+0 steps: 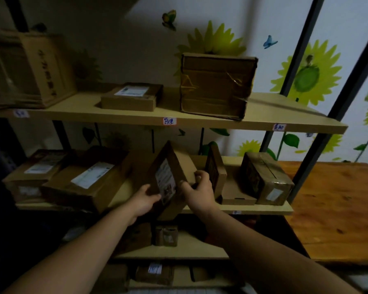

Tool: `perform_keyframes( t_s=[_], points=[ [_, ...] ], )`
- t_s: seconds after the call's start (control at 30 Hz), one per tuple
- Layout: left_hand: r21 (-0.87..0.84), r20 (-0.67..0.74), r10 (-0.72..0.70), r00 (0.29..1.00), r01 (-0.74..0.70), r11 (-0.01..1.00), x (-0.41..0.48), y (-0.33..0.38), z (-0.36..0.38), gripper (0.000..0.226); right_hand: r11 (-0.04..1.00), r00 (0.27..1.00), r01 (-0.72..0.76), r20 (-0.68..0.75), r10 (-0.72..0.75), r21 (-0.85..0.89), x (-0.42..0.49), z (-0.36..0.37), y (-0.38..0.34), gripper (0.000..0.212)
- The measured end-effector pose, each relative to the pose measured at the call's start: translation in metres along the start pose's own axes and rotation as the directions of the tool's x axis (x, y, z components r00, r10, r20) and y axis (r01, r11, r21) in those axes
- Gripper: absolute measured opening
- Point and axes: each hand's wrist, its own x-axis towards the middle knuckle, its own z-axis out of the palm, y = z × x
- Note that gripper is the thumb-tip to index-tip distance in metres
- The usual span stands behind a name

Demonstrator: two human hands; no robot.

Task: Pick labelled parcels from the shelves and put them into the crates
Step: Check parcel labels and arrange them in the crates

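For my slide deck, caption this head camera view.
Left hand and right hand grip a tilted labelled parcel at the shelf.

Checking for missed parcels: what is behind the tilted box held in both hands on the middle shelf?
Past the tilted box, only the wall with leaf stickers shows. The shelf space directly behind it is covered by the box.

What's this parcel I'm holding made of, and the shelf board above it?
Parcel: brown cardboard, matte, with creased folded edges and a white paper label. Shelf board: pale wood or laminate, smooth and matte; grain isn't visible, so either.
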Motion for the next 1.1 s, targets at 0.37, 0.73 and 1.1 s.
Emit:
perform_keyframes(
  t_s=[0.37, 0.73, 1.1],
  points=[
    [-0.506, 0.171, 0.015, 0.985, 0.075, 0.859, -0.015, 0.002, -0.035, 0.059, 0.956, 0.993, -0.117, 0.024, 0.115, 0.269, -0.018, 0.001, -0.022, 0.055],
    [-0.406, 0.075, 0.223, 0.972, -0.175, 0.897, -0.038, -0.014, -0.050, 0.089, 1.000, 0.999, -0.009, 0.044, 0.009, -0.011, -0.034, -0.004, -0.021, 0.091],
    [-0.203, 0.062, 0.238, 0.969, -0.221, 0.954, -0.052, -0.033, -0.051, 0.101, 0.990, 0.991, 0.103, 0.081, -0.111, 0.092, -0.065, -0.017, 0.008, 0.089]
  ],
)
